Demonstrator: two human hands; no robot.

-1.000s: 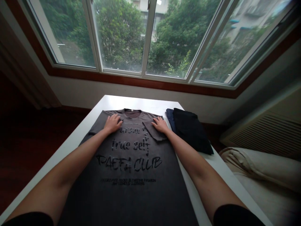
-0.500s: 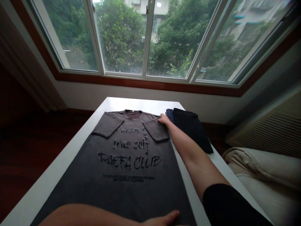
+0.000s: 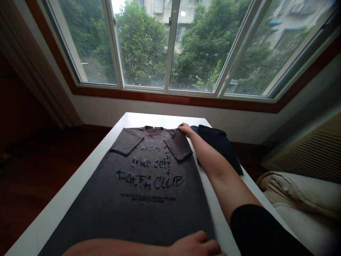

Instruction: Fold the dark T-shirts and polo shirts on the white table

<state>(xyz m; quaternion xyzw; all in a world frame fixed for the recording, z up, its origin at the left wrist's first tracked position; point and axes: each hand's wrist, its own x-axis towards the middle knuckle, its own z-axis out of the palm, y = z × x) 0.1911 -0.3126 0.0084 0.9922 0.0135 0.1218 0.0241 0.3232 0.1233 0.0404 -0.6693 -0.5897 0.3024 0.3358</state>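
A dark grey T-shirt (image 3: 144, 220) with black lettering lies front up on a white table (image 3: 87, 197), its collar toward the window and its sleeves folded inward over the chest. At the shirt's far right shoulder, my right hand (image 3: 184, 129) pinches the fabric, lifting it slightly. My left arm reaches across the lower part of the shirt, and my left hand (image 3: 195, 244) closes on the shirt's right side edge near me. The frame's bottom edge cuts off part of the left fingers. Folded dark clothes (image 3: 220, 142) lie just right of my right forearm.
Beyond the table is a wide window (image 3: 167, 90) above a white wall. To the right of the table sits a cream padded bundle (image 3: 306, 199) by a slatted panel (image 3: 311, 145). A curtain (image 3: 53, 85) hangs at the left over dark red flooring (image 3: 32, 188).
My left hand has shifted right to the shirt's side edge, and its fingers have curled in. My right hand has drawn the shoulder fabric up slightly. The view has shifted a little.
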